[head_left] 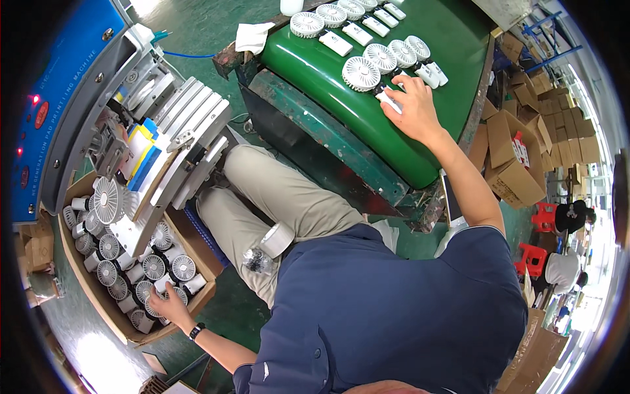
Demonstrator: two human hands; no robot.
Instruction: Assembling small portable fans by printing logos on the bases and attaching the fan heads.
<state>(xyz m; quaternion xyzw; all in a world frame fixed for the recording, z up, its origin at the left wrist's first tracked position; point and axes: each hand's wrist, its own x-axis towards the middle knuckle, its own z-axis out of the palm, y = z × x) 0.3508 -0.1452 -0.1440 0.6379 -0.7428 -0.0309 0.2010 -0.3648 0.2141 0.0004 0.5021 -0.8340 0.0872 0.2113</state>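
My right hand (416, 108) is at the green belt surface, its fingers closed round the white handle of a handheld fan (361, 73) that lies flat in the nearer row. More white handheld fans (308, 25) lie in a row farther back. On the left, my left hand (169, 307) reaches into a cardboard box (205, 293) full of similar fans. Its thumb and fingers close on one white fan (163, 283) there; part of that fan is hidden. Another fan (109, 200) rests on the machine's fixture, above the box.
A blue machine (62, 85) with metal slides (200, 108) stands at the left, close to my knees. On my lap lie a white roll (277, 239) and a clear plastic bag (258, 261). An open carton (515, 161) and red stools (531, 258) are at the right.
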